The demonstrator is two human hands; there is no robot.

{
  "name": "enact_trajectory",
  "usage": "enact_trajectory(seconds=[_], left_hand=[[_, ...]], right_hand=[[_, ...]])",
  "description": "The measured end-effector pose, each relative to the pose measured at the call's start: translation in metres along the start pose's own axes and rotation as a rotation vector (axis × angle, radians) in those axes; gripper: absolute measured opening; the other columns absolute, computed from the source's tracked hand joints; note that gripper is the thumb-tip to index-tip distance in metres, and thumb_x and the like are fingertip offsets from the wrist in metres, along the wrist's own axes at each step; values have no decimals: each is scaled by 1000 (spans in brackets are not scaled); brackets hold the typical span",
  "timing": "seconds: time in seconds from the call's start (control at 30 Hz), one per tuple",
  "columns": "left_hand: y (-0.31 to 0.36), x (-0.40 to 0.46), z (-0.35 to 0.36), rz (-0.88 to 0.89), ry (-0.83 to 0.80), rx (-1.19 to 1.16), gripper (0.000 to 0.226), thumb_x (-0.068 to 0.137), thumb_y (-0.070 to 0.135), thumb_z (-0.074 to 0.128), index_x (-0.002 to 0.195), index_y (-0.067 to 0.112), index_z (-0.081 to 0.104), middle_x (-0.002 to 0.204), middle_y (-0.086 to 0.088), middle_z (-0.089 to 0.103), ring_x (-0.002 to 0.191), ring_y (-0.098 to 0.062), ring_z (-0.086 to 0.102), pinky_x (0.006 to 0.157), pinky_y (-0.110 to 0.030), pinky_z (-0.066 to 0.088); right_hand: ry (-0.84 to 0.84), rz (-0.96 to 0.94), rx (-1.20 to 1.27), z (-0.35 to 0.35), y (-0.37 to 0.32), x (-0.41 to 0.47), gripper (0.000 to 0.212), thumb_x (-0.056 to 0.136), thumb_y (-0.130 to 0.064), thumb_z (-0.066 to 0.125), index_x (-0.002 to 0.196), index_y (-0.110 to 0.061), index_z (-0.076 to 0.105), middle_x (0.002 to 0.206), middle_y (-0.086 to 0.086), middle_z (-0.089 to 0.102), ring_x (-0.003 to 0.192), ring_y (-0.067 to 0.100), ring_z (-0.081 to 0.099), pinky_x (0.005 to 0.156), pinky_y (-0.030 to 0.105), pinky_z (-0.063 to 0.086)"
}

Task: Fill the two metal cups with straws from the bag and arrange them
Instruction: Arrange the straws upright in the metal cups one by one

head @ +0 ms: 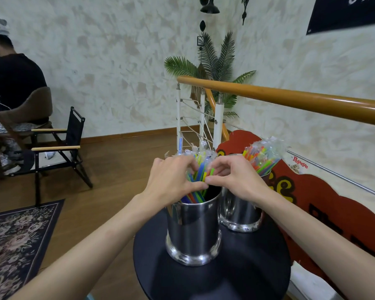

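Currently, progress reads as late-stage. Two polished cylindrical metal cups stand on the round black counter (236,276): the near-left cup (193,232) and the far-right cup (239,215), close beside each other, whether touching cannot be told.

Far-right cup: holds a dense, upright-leaning bundle of multicoloured plastic straws in clear wrappers (263,158), tops fanned toward the right. Judged filled.

Near-left cup: holds a smaller cluster of blue, green and yellow straws (198,172), crowded to its left side; the right part of the mouth shows dark and empty. Judged partly filled, or filled loosely and not yet evened out.

The bag is not in view, so whether more straws remain cannot be told.

Grip: the left hand (171,180) and the right hand (234,178) meet above the near-left cup, fingertips nearly touching. Both are curled around the straw cluster at mid-length, pinching or gathering it; the straw tops stick out above the fingers, the lower ends sit inside the cup.

Remaining, as judged: spread or straighten this cluster, possibly top it up.
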State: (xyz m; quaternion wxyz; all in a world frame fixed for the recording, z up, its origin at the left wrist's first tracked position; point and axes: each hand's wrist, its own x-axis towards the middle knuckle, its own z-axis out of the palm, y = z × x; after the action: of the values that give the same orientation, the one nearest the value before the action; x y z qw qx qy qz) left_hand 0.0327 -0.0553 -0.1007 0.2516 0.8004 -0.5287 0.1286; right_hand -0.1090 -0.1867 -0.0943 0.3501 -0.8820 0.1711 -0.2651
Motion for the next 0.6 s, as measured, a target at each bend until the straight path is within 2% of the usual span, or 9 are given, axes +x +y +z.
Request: enact_trajectory(seconds=[0.13,0.27,0.33,0.43,0.5,0.6], left_hand=[[-1,-3,-3,39,30,-124,29,79,57,76,85,39,54,80,23,60,83,-6,56,82,-37,41],[-8,0,-3,-23,2,-330,27,74,57,69,87,34,67,88,15,69,93,-19,64,86,-45,51],[-11,1,-5,-34,-11,-400,24,75,53,70,88,33,71,89,13,72,93,-16,66,86,-46,53],[-14,1,-10,-19,-47,-464,6,86,31,75,92,29,76,92,13,74,93,-8,68,88,-43,54],[-14,1,-14,-18,-69,-492,10,90,21,73,97,26,78,96,14,75,94,-3,68,88,-39,56],[-13,1,-17,-30,-92,-500,9,91,19,71,96,24,77,95,12,75,91,-2,68,87,-38,57]], right_hand=[[-35,-20,54,-1,-8,-2,18,80,-11,85,95,-18,76,82,-8,72,79,-3,69,73,12,52],[0,-33,114,0,-10,-2,20,82,-10,83,100,-12,75,88,-2,76,84,6,72,81,21,57],[20,-28,112,2,-10,-2,20,83,-12,83,101,-15,73,88,-3,75,84,6,71,81,20,57],[43,-8,125,5,-10,-1,22,84,-13,82,101,-20,68,86,-5,73,83,6,70,78,16,55],[49,6,139,7,-11,0,24,84,-12,82,101,-19,66,87,-4,74,83,6,71,78,16,55],[69,13,141,9,-9,0,26,83,-12,82,100,-19,63,87,-3,74,83,8,71,79,20,56]])
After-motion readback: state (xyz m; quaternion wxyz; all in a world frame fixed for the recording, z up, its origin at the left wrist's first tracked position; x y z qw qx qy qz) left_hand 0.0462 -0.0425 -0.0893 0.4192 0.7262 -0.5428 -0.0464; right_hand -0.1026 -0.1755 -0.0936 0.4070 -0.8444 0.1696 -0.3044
